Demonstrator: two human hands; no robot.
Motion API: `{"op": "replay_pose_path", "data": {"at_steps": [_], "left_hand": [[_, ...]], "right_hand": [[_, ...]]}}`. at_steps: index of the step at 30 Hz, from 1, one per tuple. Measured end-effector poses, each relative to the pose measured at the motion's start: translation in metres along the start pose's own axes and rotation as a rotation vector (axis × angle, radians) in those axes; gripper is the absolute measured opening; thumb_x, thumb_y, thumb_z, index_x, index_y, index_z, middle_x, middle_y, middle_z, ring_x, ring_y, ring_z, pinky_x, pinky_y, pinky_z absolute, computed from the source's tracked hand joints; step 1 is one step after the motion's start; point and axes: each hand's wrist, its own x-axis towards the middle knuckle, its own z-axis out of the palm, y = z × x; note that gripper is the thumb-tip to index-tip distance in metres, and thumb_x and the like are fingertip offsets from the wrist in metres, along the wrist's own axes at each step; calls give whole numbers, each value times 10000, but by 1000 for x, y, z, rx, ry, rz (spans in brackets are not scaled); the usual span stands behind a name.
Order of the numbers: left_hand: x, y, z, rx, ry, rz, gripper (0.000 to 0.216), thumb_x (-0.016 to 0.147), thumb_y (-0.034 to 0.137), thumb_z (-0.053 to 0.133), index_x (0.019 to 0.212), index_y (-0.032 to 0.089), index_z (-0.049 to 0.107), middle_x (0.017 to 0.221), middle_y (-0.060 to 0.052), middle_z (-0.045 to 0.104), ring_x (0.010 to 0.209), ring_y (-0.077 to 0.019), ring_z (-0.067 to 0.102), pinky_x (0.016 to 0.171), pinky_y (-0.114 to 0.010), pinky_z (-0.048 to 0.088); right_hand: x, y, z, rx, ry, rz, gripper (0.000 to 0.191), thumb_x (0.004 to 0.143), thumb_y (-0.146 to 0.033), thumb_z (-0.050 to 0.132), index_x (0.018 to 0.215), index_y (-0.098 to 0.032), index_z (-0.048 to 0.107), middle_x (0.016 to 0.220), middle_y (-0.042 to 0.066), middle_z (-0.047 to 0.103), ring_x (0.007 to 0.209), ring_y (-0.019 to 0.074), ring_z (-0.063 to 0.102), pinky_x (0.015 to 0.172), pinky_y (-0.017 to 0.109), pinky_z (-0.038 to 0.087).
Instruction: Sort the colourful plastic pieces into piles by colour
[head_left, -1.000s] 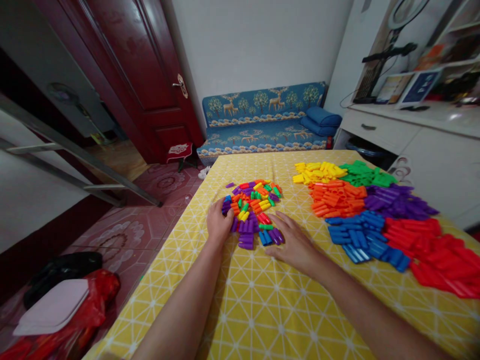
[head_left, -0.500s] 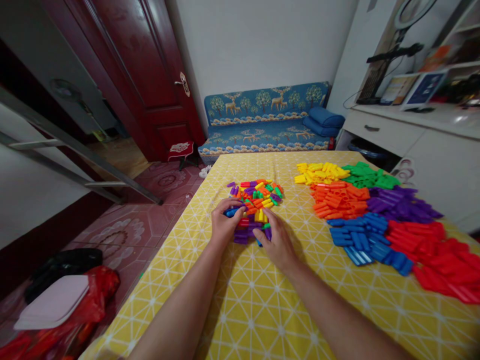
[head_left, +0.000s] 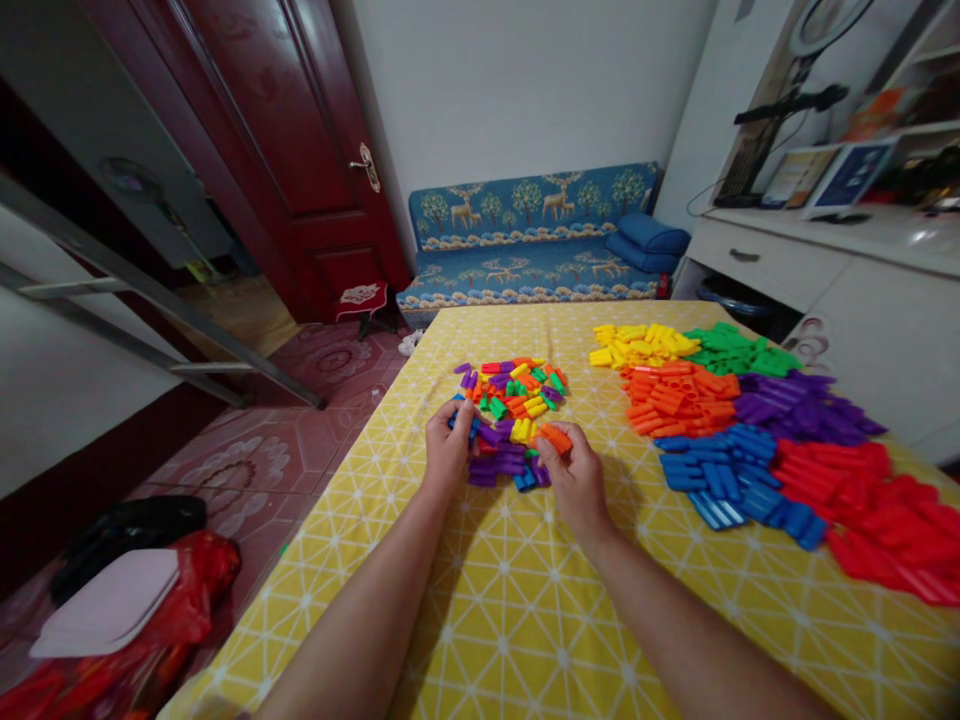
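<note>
My right hand (head_left: pixel 577 482) is closed, its thumb and fingers gripping an orange plastic tube piece (head_left: pixel 555 437) just above the table. At the near-left edge of the mixed pile, my left hand (head_left: pixel 447 448) is curled round blue plastic tube pieces (head_left: pixel 474 428); a bit of orange shows by its thumb tip, and its fingers hide most of the grip. Between and beyond both hands lies the mixed pile of small tube pieces (head_left: pixel 525 385) in several colours. Purple pieces (head_left: pixel 499 465) lie closest to me, beside yellow ones (head_left: pixel 521 430).
Single-colour heaps lie on the right of the yellow-clothed table (head_left: pixel 502 600): yellow (head_left: pixel 645 345), green (head_left: pixel 742 352), orange (head_left: pixel 679 398), purple (head_left: pixel 806 405), blue (head_left: pixel 731 480) and red (head_left: pixel 892 520). Behind stands a blue patterned sofa (head_left: pixel 525 265); a ladder (head_left: pixel 172 320) leans left.
My right hand has closed on an orange piece and moved slightly right, where it was open over the pile before. My left thumb has shifted up, and the left fingers stay curled round blue.
</note>
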Motion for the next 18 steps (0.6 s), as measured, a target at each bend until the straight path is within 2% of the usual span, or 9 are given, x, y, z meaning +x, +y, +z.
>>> {"op": "replay_pose_path", "data": {"at_steps": [2,4,6,8,10,13,16,18], "left_hand": [[3,-2,-2,-72,31,-41,411,845,571,557,735,175,569,393,65,502,297,-72,417,320,-160,306],[2,-3,0,-144,14,-87,430,831,595,561,754,172,569,403,61,519,294,-67,415,315,-150,296],[-1,-1,5,-176,-38,-125,438,826,596,569,759,163,581,403,58,521,299,-60,416,325,-141,298],[-5,2,11,-159,-115,-153,433,828,585,577,768,157,599,399,57,519,302,-55,416,339,-138,312],[-10,5,16,-127,-190,-166,414,832,572,582,785,161,603,400,61,521,301,-53,415,345,-138,315],[-11,7,16,-63,-232,-126,395,839,553,582,773,164,602,396,73,495,296,-50,394,348,-144,300],[-6,4,8,60,-93,-25,382,852,529,574,745,163,607,440,67,502,329,-56,417,380,-166,335],[-1,0,0,168,-50,84,364,878,506,549,783,166,638,582,20,609,470,-93,551,494,-202,448]], "right_hand": [[3,5,0,-33,19,-34,353,893,-466,528,1102,-184,564,938,70,680,835,211,645,755,350,523],[5,8,1,-110,45,-148,427,886,-472,543,1193,-175,550,1143,125,643,1057,256,603,916,426,482],[6,7,1,-177,30,-285,491,868,-469,582,1264,-184,528,1264,141,590,1195,276,529,1016,471,414],[5,3,2,-203,-49,-383,501,859,-447,614,1291,-211,523,1267,117,600,1193,263,533,1017,456,415],[2,-1,2,-219,-142,-421,395,875,-403,609,1232,-237,573,1178,80,655,1099,239,587,962,421,446],[0,-4,0,-200,-120,-360,222,921,-359,537,1065,-233,650,1025,54,703,971,218,627,894,391,464],[3,2,-4,-82,49,-167,263,936,-396,487,1014,-205,649,972,65,707,913,212,644,829,364,495],[7,7,-7,-23,103,-52,309,929,-440,477,1009,-192,644,964,72,704,889,212,650,797,352,511]]}}
